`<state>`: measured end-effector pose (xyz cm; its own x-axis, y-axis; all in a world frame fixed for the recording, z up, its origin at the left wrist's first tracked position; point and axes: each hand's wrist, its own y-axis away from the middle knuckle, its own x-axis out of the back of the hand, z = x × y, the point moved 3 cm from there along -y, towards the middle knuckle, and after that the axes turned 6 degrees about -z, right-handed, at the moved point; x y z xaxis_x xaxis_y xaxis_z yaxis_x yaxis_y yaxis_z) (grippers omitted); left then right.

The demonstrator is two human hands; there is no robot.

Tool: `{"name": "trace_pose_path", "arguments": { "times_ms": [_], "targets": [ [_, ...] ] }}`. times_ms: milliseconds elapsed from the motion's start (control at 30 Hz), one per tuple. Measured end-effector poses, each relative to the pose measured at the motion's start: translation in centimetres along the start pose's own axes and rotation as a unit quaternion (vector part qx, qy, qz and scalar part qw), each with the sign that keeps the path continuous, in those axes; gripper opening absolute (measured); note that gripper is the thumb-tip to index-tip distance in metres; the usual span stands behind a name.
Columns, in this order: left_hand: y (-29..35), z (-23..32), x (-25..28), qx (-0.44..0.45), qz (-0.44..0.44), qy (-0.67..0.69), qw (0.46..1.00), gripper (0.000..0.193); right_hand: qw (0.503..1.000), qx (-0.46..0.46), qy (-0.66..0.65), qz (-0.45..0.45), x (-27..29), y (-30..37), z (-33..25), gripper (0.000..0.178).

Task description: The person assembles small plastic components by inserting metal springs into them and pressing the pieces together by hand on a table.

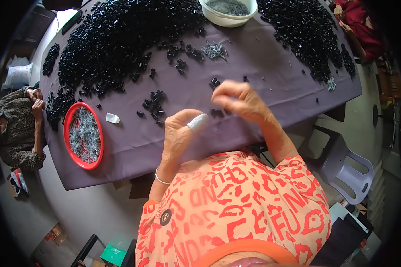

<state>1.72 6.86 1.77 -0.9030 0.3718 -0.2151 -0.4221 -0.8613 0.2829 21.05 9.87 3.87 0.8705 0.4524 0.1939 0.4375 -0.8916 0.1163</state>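
My left hand (pixel 181 132) is closed above the near edge of the table, a white finger cover (pixel 197 121) on its thumb. Whatever it grips is hidden. To its right and a little farther away, my right hand (pixel 241 101) has its fingertips drawn together, slightly blurred by motion; anything pinched there is too small to make out. Small black plastic pieces (pixel 214 83) lie just beyond the right fingertips, and a loose cluster of black pieces (pixel 154 105) sits left of my hands. Farther off is a little pile of thin grey pins (pixel 214 50).
Large heaps of black pieces (pixel 107 44) cover the far side of the purple-covered table (pixel 133 147). A red basket (pixel 67 133) of grey pins stands left, near a loose white finger cover (pixel 112 118). A white bowl (pixel 229 21) is at the back. People sit left and far right; a plastic chair (pixel 349 178) stands right.
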Motion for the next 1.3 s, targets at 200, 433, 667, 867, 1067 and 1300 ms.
{"name": "trace_pose_path", "arguments": {
  "times_ms": [200, 433, 667, 867, 1067, 1300],
  "targets": [
    [0.2, -2.4, 1.3, 0.022, 0.042, 0.188, 0.981, 0.013, 0.922, -0.026, 0.275, 0.272, 6.9, -5.2, 4.5, 0.013],
    [-0.1, -3.3, 1.4, -0.019, -0.005, 0.406, 0.914, 0.015, 0.854, -0.033, 0.46, 0.242, 8.0, -8.2, 6.1, 0.016],
    [0.7, -3.4, 1.0, -0.072, -0.073, 0.447, 0.888, 0.022, 0.878, 0.009, 0.421, 0.23, 7.7, -7.3, 6.3, 0.008],
    [2.1, -4.0, 1.3, -0.079, -0.074, 0.411, 0.905, 0.021, 0.895, 0.032, 0.356, 0.266, 7.7, -7.1, 6.0, 0.014],
    [2.2, -4.1, 0.6, -0.052, -0.047, 0.362, 0.929, 0.017, 0.862, 0.125, 0.463, 0.164, 5.2, -8.3, 5.2, 0.023],
    [2.5, -4.4, 0.9, -0.024, -0.019, 0.284, 0.958, 0.02, 0.884, 0.151, 0.418, 0.146, 5.7, -3.0, 4.9, 0.024]
  ]
}}
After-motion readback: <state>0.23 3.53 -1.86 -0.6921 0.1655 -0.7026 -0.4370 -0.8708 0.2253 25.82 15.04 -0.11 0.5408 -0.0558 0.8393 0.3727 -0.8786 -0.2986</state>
